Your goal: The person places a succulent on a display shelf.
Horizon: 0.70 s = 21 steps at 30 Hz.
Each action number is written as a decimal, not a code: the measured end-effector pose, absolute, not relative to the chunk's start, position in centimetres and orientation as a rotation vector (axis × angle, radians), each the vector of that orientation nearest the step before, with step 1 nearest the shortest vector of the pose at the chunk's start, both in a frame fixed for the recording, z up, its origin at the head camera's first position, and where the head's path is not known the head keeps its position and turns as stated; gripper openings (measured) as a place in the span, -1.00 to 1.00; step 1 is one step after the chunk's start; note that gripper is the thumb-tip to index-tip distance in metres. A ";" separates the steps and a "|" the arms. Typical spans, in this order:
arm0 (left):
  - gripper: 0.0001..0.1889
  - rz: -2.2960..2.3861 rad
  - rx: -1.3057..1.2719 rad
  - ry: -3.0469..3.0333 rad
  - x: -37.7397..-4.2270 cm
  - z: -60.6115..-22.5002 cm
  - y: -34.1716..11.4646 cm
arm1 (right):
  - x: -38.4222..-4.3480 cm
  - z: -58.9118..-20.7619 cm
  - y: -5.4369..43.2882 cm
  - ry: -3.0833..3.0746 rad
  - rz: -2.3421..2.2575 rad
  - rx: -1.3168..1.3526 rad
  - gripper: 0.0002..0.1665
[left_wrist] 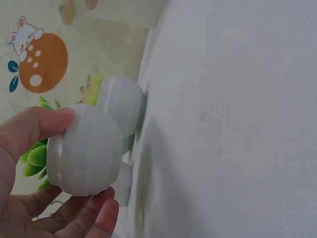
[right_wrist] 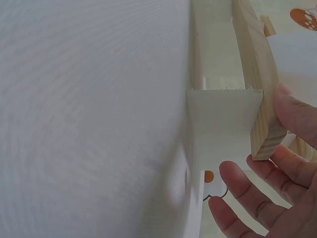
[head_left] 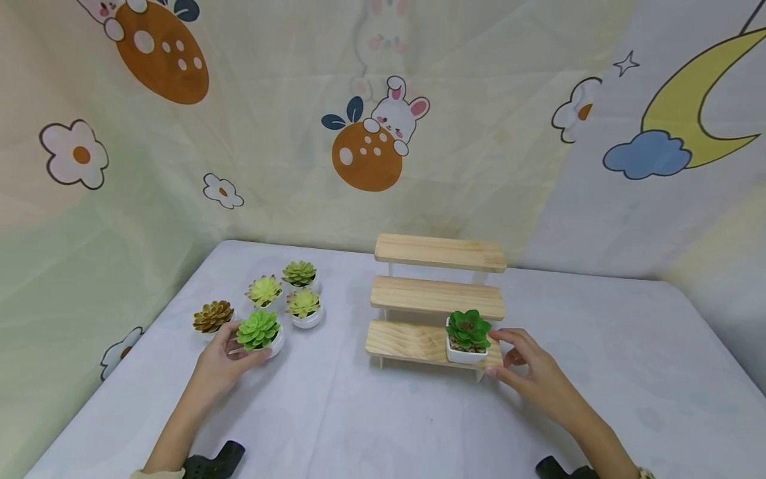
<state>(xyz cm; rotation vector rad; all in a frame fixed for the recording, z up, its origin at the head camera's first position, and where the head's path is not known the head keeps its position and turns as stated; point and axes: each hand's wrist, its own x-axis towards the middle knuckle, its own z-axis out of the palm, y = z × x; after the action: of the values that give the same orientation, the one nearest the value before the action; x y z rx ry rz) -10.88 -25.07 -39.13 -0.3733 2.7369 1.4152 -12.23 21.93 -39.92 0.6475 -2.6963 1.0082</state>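
My left hand [head_left: 223,360] grips a bright green succulent [head_left: 257,329] by its round white pot [left_wrist: 86,153], thumb on one side and fingers on the other. In the left wrist view the pot is tilted and close to the table. At the right end of a three-step wooden shelf [head_left: 407,339], my right hand [head_left: 535,372] holds the lowest board, with the thumb at its front corner and the fingers round its end [right_wrist: 270,141]. A dark green succulent in a square white pot [head_left: 467,357] stands on that board, right beside the right fingertips.
Several other succulents in round white pots stand around the left hand: a brown one [head_left: 213,316], and yellow-green ones [head_left: 264,291] [head_left: 303,303] [head_left: 299,273] behind. A white cloth [head_left: 359,426] covers the table; a printed curtain [head_left: 479,133] hangs behind it.
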 end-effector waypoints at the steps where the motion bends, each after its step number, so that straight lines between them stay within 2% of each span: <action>1: -0.16 1.424 -0.371 2.735 -10.8 -38.9 -24.9 | -12.2 -39.9 21.9 -2.696 1.010 0.648 -0.38; 7: -0.19 1.466 -0.309 2.751 -10.5 -37.4 -23.6 | -12.3 -40.0 21.9 -2.694 1.015 0.652 -0.37; 21: -0.31 1.564 0.035 2.758 -10.4 -36.0 -19.2 | -12.3 -40.1 21.9 -2.724 1.007 0.626 -0.39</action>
<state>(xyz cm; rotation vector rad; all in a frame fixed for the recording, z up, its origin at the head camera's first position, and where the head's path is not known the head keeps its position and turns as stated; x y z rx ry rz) -10.41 -19.24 -36.01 0.0352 2.7575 1.5635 -12.32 21.93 -40.07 0.6263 -2.7241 1.0075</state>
